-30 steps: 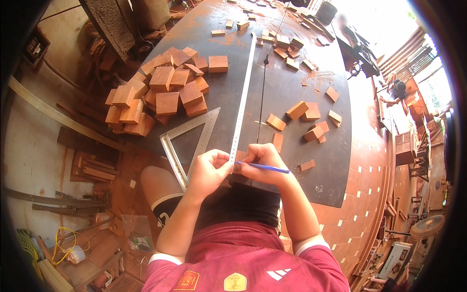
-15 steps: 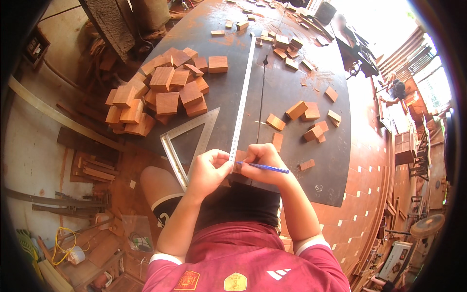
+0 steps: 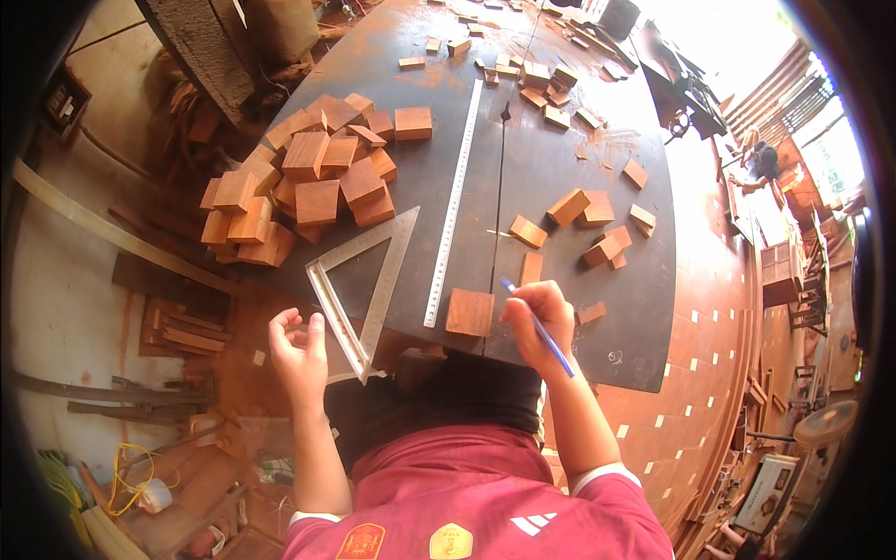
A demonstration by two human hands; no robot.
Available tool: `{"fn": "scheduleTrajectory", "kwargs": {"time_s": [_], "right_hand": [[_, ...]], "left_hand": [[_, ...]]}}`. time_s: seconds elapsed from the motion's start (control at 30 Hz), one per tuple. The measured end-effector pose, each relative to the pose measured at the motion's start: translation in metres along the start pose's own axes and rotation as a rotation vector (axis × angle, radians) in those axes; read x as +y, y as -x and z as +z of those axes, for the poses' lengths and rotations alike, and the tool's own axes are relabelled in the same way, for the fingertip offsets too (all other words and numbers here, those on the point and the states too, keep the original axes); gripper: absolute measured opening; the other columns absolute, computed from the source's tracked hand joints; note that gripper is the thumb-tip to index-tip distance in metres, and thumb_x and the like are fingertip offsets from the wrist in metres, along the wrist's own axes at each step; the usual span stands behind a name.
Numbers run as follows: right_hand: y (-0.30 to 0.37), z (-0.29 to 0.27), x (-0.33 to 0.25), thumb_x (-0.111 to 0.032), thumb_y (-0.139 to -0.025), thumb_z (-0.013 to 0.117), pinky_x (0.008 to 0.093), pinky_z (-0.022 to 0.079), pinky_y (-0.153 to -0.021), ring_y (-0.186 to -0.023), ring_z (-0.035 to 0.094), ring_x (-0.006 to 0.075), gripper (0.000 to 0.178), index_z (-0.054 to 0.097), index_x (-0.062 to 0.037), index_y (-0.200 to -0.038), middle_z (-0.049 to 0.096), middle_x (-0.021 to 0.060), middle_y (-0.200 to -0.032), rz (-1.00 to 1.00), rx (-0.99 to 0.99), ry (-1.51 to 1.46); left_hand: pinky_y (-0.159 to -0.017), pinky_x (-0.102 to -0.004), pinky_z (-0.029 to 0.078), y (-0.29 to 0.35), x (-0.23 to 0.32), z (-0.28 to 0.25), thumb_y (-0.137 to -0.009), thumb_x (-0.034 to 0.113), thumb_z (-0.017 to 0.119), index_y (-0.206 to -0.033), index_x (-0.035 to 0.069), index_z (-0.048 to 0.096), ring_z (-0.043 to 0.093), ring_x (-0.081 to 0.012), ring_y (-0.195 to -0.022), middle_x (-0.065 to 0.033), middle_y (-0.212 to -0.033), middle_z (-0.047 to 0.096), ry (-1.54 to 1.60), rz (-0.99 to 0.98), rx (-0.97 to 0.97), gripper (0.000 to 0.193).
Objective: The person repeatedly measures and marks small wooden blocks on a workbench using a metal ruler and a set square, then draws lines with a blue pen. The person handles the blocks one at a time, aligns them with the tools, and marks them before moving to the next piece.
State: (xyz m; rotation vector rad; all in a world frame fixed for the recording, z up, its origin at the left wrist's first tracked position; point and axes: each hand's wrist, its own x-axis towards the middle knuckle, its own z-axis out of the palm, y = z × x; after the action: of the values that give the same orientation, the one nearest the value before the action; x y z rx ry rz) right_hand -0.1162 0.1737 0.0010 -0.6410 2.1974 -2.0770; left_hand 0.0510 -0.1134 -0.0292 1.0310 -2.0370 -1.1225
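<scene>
My right hand (image 3: 541, 322) is closed around a blue pen (image 3: 539, 329), just right of a square wooden block (image 3: 469, 313) lying near the table's front edge. Off the table's near left side, my left hand (image 3: 301, 350) hangs with its fingers apart and nothing in it. Between the left hand and the block, a metal triangular set square (image 3: 387, 280) lies with its lower corner over the edge. A long steel ruler (image 3: 455, 201) stretches away from me, flat on the dark tabletop, left of the block and apart from it.
A heap of wooden blocks (image 3: 317, 173) covers the left side of the dark table (image 3: 429, 168). Several loose blocks (image 3: 583, 210) lie at the right, with smaller offcuts (image 3: 537, 79) and sawdust farther back. Another person (image 3: 763, 163) is in the right background.
My left hand has let go of the ruler and moved left, off the table. The ruler now lies flat. My right hand has shifted right with the pen, uncovering the block.
</scene>
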Motion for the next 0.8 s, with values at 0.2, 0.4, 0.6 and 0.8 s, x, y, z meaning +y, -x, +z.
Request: {"fn": "scheduleTrajectory", "kwargs": {"time_s": [0.2,0.4,0.6,0.8], "right_hand": [[-0.022,-0.008,-0.025,-0.021,-0.082,0.084,0.0454,0.051,-0.105,-0.126,0.061,0.0393,0.055,0.062,-0.0047,-0.13,0.066,0.0162,-0.134,-0.338,-0.424,0.48],[-0.014,-0.002,-0.034,-0.035,-0.074,0.091,0.0455,0.052,-0.103,-0.124,0.061,0.0401,0.076,0.057,-0.0059,-0.136,0.06,0.0208,-0.139,-0.245,-0.419,0.639],[0.003,0.014,-0.026,-0.04,-0.071,0.094,0.044,0.057,-0.091,-0.109,0.068,0.0359,0.079,0.059,-0.0032,-0.132,0.064,0.0207,-0.126,-0.216,-0.232,0.655],[0.003,0.007,-0.037,-0.021,-0.081,0.089,0.0358,0.055,-0.071,-0.074,0.066,0.0231,0.056,0.063,-0.002,-0.127,0.068,0.0131,-0.095,0.081,-0.194,0.442]], "left_hand": [[-0.074,-0.0312,0.056,-0.005,-0.032,0.008,-0.1,0.021,0.07,-0.111,0.001,0.064,0.065,-0.0118,-0.081,-0.0031,-0.096,0.067,0.607,-0.44,-0.489,0.023],[-0.071,-0.0332,0.062,-0.005,-0.004,-0.004,-0.096,0.012,0.07,-0.109,0.003,0.067,0.072,-0.0159,-0.078,-0.0052,-0.092,0.071,0.866,-0.617,-0.743,0.016],[-0.069,-0.0366,0.066,0.027,0.025,-0.019,-0.094,0.005,0.07,-0.109,-0.004,0.068,0.075,-0.022,-0.076,-0.0131,-0.09,0.074,0.945,-0.545,-0.645,0.018],[-0.067,-0.0299,0.064,0.063,0.049,-0.012,-0.094,0.002,0.069,-0.108,-0.006,0.069,0.073,-0.0163,-0.076,-0.0111,-0.09,0.074,0.805,-0.455,-0.699,0.016]]}}
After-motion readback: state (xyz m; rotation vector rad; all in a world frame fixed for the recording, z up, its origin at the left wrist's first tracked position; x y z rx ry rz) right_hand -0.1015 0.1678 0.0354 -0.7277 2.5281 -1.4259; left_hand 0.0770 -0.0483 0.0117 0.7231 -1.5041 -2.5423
